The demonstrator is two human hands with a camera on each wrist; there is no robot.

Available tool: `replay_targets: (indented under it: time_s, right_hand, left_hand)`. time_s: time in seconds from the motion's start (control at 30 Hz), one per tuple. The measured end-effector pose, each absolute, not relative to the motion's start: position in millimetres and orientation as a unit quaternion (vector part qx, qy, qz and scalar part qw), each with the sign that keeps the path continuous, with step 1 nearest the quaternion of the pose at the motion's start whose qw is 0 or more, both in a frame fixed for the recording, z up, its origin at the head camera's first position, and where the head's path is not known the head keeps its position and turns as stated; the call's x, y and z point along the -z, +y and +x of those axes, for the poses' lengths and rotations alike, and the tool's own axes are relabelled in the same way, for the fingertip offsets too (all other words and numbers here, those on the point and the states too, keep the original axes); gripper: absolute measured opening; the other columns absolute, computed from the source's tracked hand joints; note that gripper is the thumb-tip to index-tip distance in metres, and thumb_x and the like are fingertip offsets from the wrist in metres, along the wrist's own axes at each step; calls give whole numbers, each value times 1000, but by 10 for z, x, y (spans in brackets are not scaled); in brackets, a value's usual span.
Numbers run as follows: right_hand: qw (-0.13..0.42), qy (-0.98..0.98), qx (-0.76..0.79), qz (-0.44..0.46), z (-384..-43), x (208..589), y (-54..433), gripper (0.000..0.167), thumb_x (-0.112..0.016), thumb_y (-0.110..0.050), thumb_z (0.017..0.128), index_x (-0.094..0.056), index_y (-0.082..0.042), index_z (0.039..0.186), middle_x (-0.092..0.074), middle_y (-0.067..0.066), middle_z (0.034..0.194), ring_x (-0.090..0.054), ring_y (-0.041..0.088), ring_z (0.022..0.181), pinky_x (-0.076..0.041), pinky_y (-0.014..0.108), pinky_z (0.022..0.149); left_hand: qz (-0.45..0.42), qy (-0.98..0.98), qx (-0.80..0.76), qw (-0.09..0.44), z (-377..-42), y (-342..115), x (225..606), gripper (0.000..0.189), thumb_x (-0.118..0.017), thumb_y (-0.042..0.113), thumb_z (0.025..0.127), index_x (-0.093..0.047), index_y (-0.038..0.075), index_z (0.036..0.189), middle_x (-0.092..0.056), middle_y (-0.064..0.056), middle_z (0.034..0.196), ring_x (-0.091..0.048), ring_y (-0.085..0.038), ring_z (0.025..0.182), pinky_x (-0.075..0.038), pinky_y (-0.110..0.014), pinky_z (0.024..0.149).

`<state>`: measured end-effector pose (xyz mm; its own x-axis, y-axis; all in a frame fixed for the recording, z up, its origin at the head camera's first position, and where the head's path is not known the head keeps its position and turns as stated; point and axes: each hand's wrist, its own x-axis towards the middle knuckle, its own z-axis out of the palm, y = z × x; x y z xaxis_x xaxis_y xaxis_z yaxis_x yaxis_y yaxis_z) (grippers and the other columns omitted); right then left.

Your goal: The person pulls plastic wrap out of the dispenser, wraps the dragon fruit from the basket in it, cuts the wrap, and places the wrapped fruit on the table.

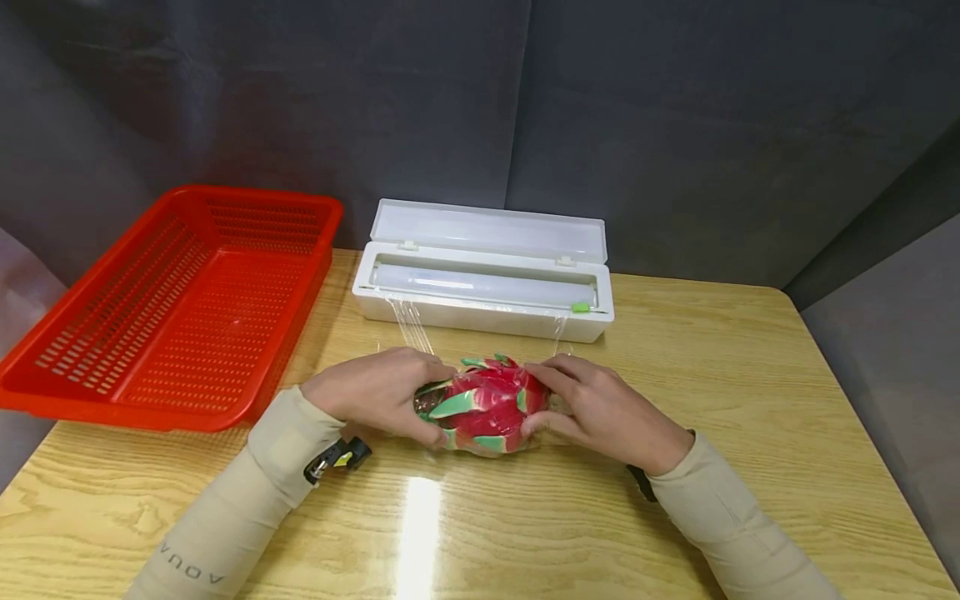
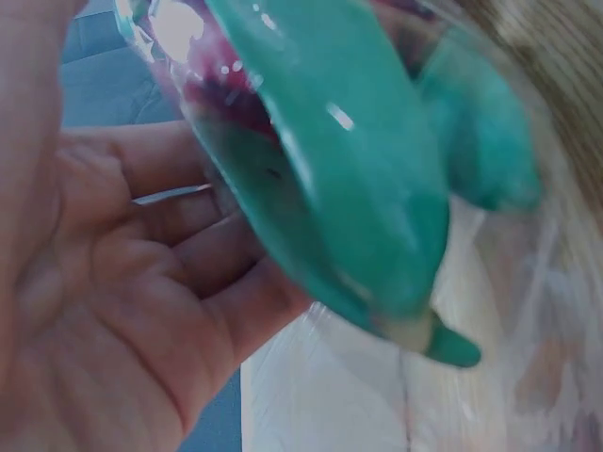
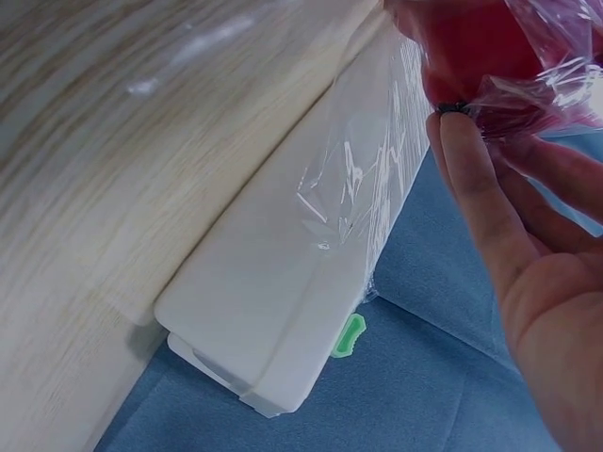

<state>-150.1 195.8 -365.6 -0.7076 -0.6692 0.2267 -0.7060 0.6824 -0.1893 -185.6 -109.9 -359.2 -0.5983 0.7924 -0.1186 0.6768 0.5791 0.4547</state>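
A red dragon fruit point(image 1: 491, 404) with green scales lies between both hands at the middle of the table, with clear plastic wrap over it. The left hand point(image 1: 386, 390) grips its left end; in the left wrist view the fingers point(image 2: 221, 254) curl under the green scales point(image 2: 349, 160). At the other end the right hand point(image 1: 600, 404) holds the fruit, fingertips on the red skin point(image 3: 480, 56). Clear wrap point(image 3: 349, 188) stretches from the fruit to the white cling film dispenser point(image 1: 483, 292), whose lid stands up and whose roll lies inside.
A red plastic basket point(image 1: 258, 367) with slotted sides stands on the left of the wooden table point(image 1: 720, 375). A small green slider point(image 1: 581, 307) sits on the dispenser's front edge. Dark cloth point(image 1: 450, 100) hangs behind the table.
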Motion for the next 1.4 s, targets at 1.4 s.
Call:
replay_targets:
  time_s: [1.4]
  right_hand:
    - [50,-914,-164,366,-1506,3666,1968,67,-69,-56,91,-68,-3,131,-72,5,114,-69,10,95,-63,30,84]
  left_hand:
    - [408,862,-220,205,-1898,-1079,3597,28,-74,39,73,-68,28,98,-60,10,76,-47,0,64,-36,-21,53]
